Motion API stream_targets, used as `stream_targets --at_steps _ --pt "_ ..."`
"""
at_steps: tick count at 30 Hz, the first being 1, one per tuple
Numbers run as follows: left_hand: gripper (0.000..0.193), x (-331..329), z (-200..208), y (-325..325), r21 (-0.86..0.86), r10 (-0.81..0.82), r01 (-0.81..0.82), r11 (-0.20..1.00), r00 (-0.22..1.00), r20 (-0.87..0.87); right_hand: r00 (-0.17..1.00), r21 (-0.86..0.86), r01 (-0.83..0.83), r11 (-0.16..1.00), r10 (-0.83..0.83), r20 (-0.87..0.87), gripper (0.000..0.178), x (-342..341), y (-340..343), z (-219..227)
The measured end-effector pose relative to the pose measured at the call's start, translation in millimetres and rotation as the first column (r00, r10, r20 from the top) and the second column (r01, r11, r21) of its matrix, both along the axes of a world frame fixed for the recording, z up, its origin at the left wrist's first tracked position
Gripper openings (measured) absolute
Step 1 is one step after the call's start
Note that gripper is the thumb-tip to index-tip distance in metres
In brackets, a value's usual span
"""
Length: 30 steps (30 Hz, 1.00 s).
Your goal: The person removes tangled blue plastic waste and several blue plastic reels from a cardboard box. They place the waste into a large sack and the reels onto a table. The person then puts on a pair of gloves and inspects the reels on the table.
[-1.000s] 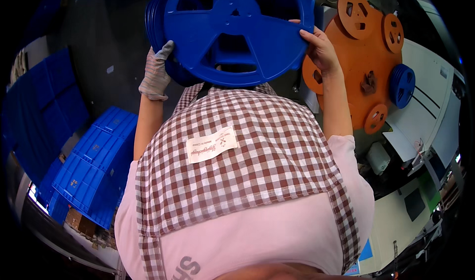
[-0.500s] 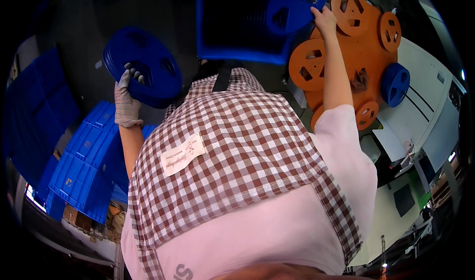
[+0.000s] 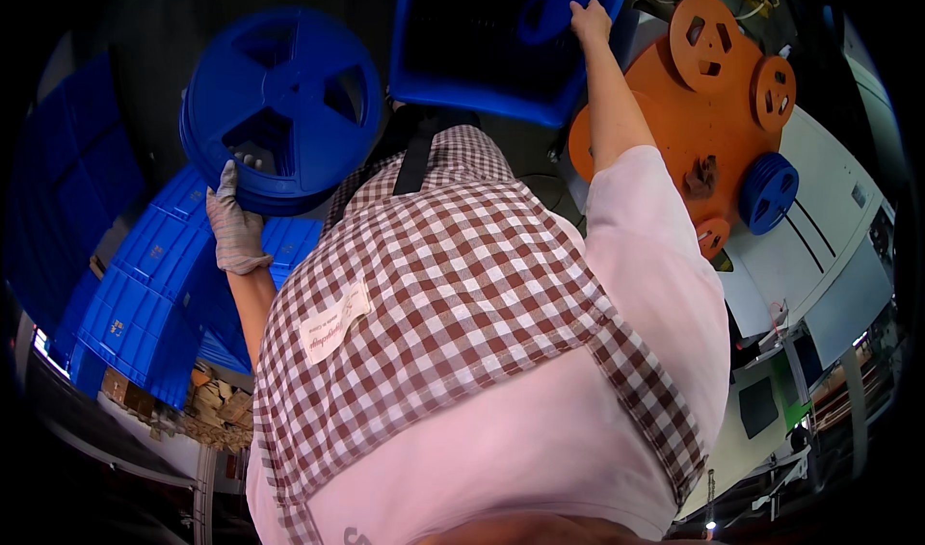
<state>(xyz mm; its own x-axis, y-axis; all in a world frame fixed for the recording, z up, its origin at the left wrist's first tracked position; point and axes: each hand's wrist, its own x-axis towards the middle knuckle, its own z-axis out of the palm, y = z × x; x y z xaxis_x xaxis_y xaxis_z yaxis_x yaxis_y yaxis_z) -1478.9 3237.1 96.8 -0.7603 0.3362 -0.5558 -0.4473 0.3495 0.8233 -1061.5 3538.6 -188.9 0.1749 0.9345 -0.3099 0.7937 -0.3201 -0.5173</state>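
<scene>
Handling reels at the bin appears, by judgement, to be the step in hand. At far left stand blue crates (image 3: 154, 270). The left hand (image 3: 236, 232), gloved, grips the lower-left edge of the blue reel stack (image 3: 236, 82), fingertips showing through an opening; the stack is held left of the bin (image 3: 482, 105). A loose reel (image 3: 547, 10) shows toward the bin's upper right. The right hand (image 3: 591, 23), bare, has its fingers curled at that reel's edge; whether it pinches the reel cannot be told. Farther right, the orange table (image 3: 665, 126) bears discs (image 3: 701, 49) and a smaller blue stack (image 3: 769, 193).

The next move is judged to call for a firm left hold and a right hand clear of the rim.

Compared with half a second ago, the reel stack faces the camera more squarely. The loose reel, which overlapped the bin's right rim, now appears inside it. The right hand has shifted leftward.
</scene>
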Motion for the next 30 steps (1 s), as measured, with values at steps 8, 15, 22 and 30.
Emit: stream_targets --at_steps 8,15,22,30 --pt "0.026 -8 -40 12 0.187 -0.07 0.015 0.982 0.954 0.291 0.799 0.072 -0.065 0.995 0.095 -0.593 0.046 -6 -4 21" --pt "0.025 3 -49 52 0.166 -0.091 0.05 0.985 0.964 0.252 0.386 0.468 -0.701 0.538 0.838 -0.385 0.051 -159 -146 218" --pt "0.055 53 -30 85 0.331 -0.336 0.257 0.908 0.919 0.208 0.783 0.396 -0.525 0.753 0.61 -0.123 0.083 -195 -143 187" --pt "0.035 83 -8 101 0.343 -0.611 0.579 0.74 0.791 -0.018 0.693 0.298 -0.386 0.873 0.488 -0.531 0.071 -165 -114 141"
